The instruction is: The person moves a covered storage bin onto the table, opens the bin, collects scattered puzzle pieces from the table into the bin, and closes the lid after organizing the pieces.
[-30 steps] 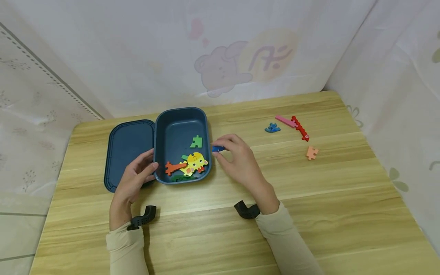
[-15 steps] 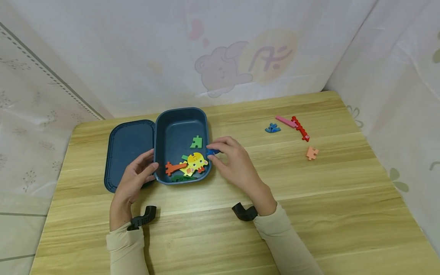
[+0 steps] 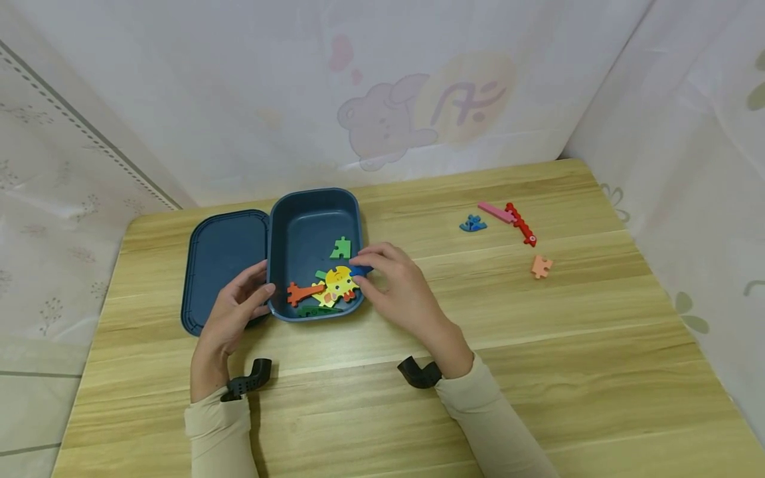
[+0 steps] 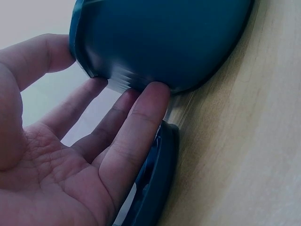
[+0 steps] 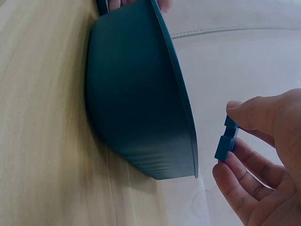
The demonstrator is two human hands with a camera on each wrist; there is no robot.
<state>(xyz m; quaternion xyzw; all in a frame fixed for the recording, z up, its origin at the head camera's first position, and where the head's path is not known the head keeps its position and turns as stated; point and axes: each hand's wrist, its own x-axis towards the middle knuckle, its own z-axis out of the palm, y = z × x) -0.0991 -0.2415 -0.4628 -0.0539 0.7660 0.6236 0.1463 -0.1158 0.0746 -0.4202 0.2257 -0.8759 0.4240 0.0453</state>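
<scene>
In the head view my left hand (image 3: pixel 236 305) holds the left side of a dark blue plastic box (image 3: pixel 311 219). The left wrist view shows its thumb at the rim (image 4: pixel 73 42) and fingertips against the outer wall. My right hand (image 3: pixel 406 292) pinches a blue puzzle piece (image 3: pixel 360 271) over the box's right rim. Seen from the right wrist, this piece (image 5: pixel 225 143) sits between thumb and fingers, apart from the box wall. Inside the box lie a light green puzzle piece (image 3: pixel 341 248), a yellow animal-head piece (image 3: pixel 340 282), an orange piece (image 3: pixel 305 291) and dark green pieces (image 3: pixel 317 310).
The box's lid (image 3: pixel 227 265) lies on the wooden table (image 3: pixel 335 398) to its left. Farther right on the table are a light blue piece (image 3: pixel 473 224), a pink piece (image 3: pixel 495 212), a red piece (image 3: pixel 522 226) and a peach piece (image 3: pixel 541 267). A printed curtain (image 3: pixel 239 99) stands behind.
My right hand has moved left with the blue puzzle piece, from just outside the box's right rim to over it. My left hand has stayed at the box.
</scene>
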